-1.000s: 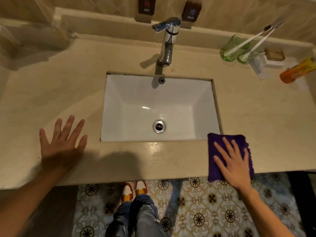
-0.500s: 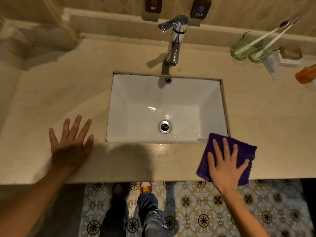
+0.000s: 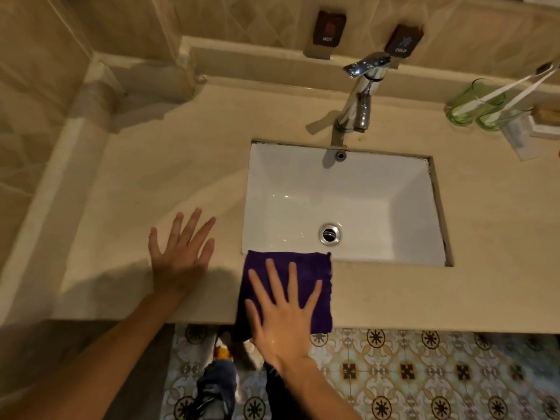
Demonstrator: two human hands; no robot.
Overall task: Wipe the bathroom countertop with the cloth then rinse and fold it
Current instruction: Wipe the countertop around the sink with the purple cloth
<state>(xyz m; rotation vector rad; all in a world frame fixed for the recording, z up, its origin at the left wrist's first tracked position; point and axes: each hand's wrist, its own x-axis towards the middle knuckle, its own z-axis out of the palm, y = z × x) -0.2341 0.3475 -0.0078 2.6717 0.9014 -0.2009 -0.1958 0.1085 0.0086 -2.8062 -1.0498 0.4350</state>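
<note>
My right hand (image 3: pixel 280 313), fingers spread flat, presses the purple cloth (image 3: pixel 312 277) on the countertop (image 3: pixel 454 295) before the sink (image 3: pixel 348 201); my left hand (image 3: pixel 180 256) rests open, gripping nothing.

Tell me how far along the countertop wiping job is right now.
Early to midway. In hand: the right hand presses the purple cloth flat on the countertop strip in front of the sink, left hand braced beside it. Left: remaining counter areas, rinsing under the faucet, which isn't running, then folding.
</note>
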